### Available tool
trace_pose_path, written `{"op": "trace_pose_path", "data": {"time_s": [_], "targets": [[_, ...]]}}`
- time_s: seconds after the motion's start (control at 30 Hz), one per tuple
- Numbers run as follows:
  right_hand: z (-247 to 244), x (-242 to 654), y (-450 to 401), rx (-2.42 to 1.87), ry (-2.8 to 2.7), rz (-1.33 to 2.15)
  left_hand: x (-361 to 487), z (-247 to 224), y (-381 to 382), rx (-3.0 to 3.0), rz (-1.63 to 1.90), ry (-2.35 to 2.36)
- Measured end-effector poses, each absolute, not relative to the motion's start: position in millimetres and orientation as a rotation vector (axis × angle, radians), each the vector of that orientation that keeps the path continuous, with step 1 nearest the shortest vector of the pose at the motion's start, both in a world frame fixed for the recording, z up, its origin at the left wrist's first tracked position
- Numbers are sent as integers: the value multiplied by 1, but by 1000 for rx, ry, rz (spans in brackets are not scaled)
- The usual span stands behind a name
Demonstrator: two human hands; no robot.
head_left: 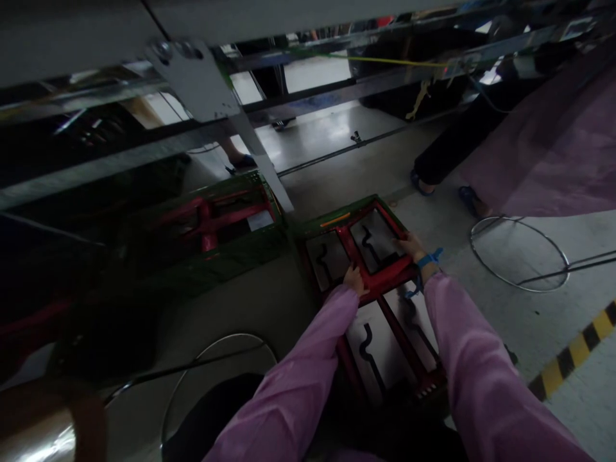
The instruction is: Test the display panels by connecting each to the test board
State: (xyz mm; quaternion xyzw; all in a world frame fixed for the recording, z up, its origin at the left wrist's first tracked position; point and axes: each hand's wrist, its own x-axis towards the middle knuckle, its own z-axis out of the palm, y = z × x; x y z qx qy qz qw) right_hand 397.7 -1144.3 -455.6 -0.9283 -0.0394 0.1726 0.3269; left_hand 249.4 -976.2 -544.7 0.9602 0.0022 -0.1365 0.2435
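A green crate (315,226) on the floor below me holds a red divider frame (387,276). Its compartments have pale bottoms with dark bent, hook-like shapes (368,350) on them; their exact kind is hard to make out in the dim light. My left hand (355,280) is closed around the middle bar of the red frame. On the right side bar, my right hand (411,246) grips the same frame, a blue band (428,258) around its wrist. Both hands sit near the frame's centre crossbar.
A second green crate (231,256) with a red frame stands left, under the metal bench (86,38). Stool rings (520,290) are at right and lower left. Another person's leg (445,151) is at upper right. Yellow-black floor tape (577,350) runs at right.
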Motion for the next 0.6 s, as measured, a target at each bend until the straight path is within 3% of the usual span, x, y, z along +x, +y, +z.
{"op": "trace_pose_path", "data": {"time_s": [0.37, 0.6], "targets": [[-480, 333, -1128, -2847, -9, 341, 243, -549, -976, 2843, -485, -132], [-487, 313, -1136, -2812, -5, 665, 242, -560, -981, 2840, -441, -90]]}}
